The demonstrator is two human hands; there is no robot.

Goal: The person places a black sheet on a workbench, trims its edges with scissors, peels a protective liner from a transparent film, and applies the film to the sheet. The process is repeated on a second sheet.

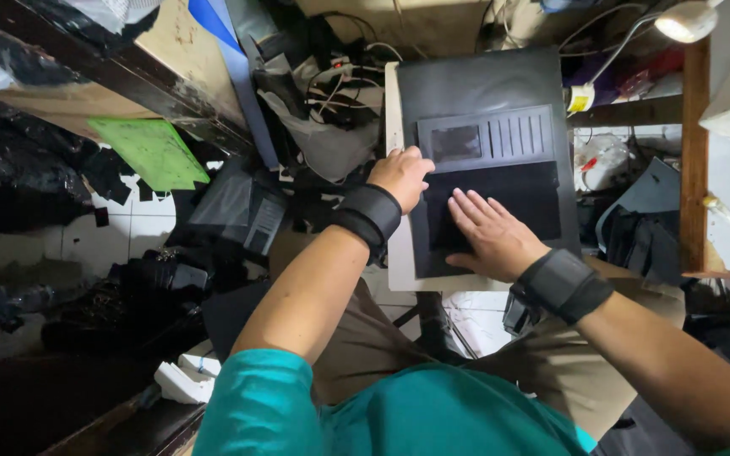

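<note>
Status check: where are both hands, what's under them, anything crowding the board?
Left hand at black sheet's left edge, grip hidden. Right hand flat, open on it. Slotted panel lies just above; white board underneath.

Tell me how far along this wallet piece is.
Done: a grey panel with a window and card slots already lies on the black sheet. In hand: the right hand presses a black piece flat below it, while the left hand steadies the edge. Left: no folding or stitching shows yet.
</note>
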